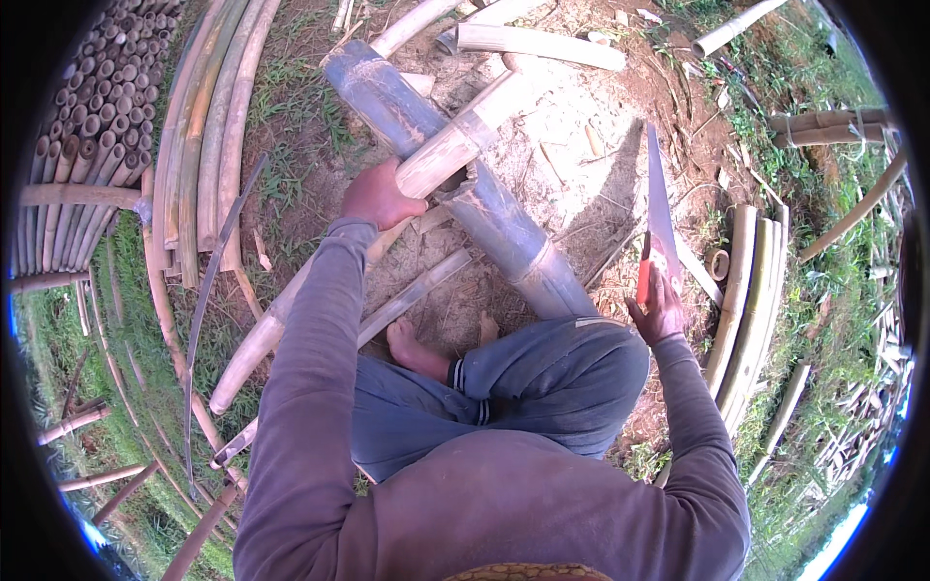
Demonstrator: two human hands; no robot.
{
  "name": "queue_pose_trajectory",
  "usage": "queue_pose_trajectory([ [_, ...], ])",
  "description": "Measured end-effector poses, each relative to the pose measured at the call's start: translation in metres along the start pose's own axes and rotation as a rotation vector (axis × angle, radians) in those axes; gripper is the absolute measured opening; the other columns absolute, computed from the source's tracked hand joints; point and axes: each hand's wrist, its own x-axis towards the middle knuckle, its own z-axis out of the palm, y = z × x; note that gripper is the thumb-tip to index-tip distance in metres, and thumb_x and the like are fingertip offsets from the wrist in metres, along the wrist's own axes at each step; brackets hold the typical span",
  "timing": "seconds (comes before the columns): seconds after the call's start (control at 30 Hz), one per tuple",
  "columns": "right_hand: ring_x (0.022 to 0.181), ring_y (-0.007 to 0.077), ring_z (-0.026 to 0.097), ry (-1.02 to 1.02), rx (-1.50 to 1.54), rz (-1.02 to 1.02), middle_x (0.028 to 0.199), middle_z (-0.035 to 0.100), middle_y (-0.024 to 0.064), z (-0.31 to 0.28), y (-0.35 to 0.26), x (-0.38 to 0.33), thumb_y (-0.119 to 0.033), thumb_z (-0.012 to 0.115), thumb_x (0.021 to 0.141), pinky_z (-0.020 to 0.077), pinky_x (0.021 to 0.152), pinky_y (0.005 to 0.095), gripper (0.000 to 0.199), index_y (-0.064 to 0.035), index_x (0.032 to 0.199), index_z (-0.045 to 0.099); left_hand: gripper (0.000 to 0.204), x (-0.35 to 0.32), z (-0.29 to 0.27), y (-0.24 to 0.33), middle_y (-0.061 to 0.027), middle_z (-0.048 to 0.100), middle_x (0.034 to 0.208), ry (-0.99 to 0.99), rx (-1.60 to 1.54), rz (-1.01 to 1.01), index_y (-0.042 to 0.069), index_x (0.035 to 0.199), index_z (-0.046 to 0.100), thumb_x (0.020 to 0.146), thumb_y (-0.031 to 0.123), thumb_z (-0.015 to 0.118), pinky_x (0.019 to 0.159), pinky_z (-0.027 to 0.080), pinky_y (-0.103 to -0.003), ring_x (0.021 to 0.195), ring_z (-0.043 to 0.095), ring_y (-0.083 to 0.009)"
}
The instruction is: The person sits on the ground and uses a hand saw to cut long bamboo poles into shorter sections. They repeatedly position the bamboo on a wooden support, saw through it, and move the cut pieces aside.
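My left hand [375, 197] is closed around a pale bamboo pole [448, 152], which lies slantwise across a thick grey-blue bamboo log [513, 232]. The log has a rough-edged notch beside the crossing, and its near end is by my right knee. Another stretch of pale bamboo [254, 353] shows beyond my left forearm; the arm hides whether it is the same pole. Off to the right, my right hand [661, 310] grips the orange-red handle of a hand saw [661, 198]. The saw blade points away from me, apart from the bamboo.
Long bamboo strips [208, 126] lie at the far left, near a stack of cut bamboo tubes [107, 107]. Several bamboo lengths [746, 300] rest right of my right arm. More cut pieces [542, 44] lie beyond the log. A narrow bamboo piece [417, 295] is by my bare foot.
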Motion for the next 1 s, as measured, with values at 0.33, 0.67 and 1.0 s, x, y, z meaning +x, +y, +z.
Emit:
queue_pose_trajectory([
  [0.33, 0.144, 0.0333, 0.049, 0.120, -0.034, 0.039, 0.154, 0.054, 0.0120, 0.042, -0.066, 0.406, -0.038, 0.075, 0.093, 0.0380, 0.121, 0.0502, 0.074, -0.0134, 0.157, 0.047, 0.065, -0.008, 0.005, 0.000, -0.0249, 0.076, 0.094, 0.100, 0.010, 0.038, 0.003, 0.114, 0.063, 0.066, 0.040, 0.087, 0.079, 0.060, -0.051, 0.089, 0.075, -0.0444],
  [0.67, 0.142, 0.0364, 0.052, 0.149, -0.296, 0.020, 0.147, 0.056, 0.0113, 0.080, -0.068, 0.530, -0.033, 0.080, 0.083, 0.0304, 0.121, 0.0702, 0.073, -0.0215, 0.148, 0.050, 0.061, -0.011, 0.009, 0.002, -0.0230, 0.074, 0.086, 0.067, 0.003, 0.036, 0.004, 0.110, 0.061, 0.070, 0.041, 0.086, 0.072, 0.059, -0.052, 0.081, 0.075, -0.0440],
  [1.0, 0.114, 0.0426, 0.068, -0.105, 1.063, 0.265, 0.127, 0.064, 0.0368, -0.118, -0.133, 0.284, -0.055, 0.077, 0.086, 0.0546, 0.101, 0.0463, 0.091, 0.0128, 0.139, 0.048, 0.095, -0.006, 0.026, -0.034, -0.0200, 0.066, 0.124, 0.252, -0.256, 0.220, 0.005, 0.148, 0.042, 0.069, 0.020, 0.093, 0.098, 0.055, -0.046, 0.113, 0.067, -0.0337],
])
